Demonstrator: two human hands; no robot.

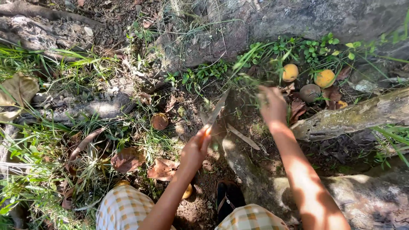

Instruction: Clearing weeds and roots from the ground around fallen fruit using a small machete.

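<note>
A big grey rock [306,19] fills the top of the view, and a mossy log [353,117] slants in from the right over bare soil and stones. Grass [38,140] and dry brown leaves [128,159] cover the ground on the left. The person crouches in checked yellow-and-white trousers [123,208], one dark sandal [229,196] planted between the knees. The right hand [272,104] reaches forward into a tuft of green stems below the rock; it is blurred, and I cannot tell whether it is clenched or released. The left hand [197,149] is clenched around the handle of a knife [216,111], whose blade points up and forward toward the same tuft. Three round fallen fruits [290,72] lie just beyond the right hand, near the log's end.
</note>
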